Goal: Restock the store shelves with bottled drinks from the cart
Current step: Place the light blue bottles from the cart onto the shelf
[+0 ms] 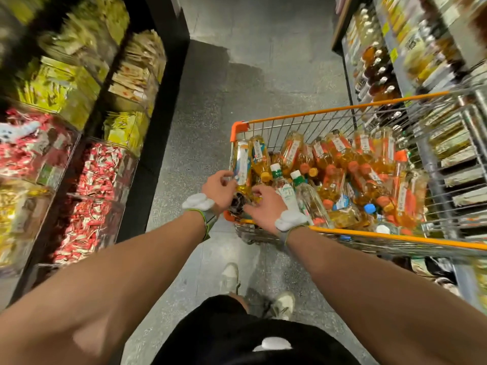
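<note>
A wire cart (342, 111) with an orange rim stands in the aisle, full of several bottled drinks (369, 169), mostly amber with orange labels. Both hands reach into its near left corner. My left hand (218, 187) curls its fingers around the lower end of a yellow bottle with a blue and white label (242, 162) that leans against the cart's left wall. My right hand (263, 204) lies just beside it, fingers bent over a dark bottle (237, 202) at the corner; its grip is partly hidden. Clear bottles with green caps (303, 191) lie right of my right hand.
Drink shelves (379, 64) with amber bottles line the right side, close behind the cart. On the left, black shelves (158, 106) hold bins of red and yellow snack packets. Grey floor (250, 75) runs ahead between them. My shoes (283, 304) stand just behind the cart.
</note>
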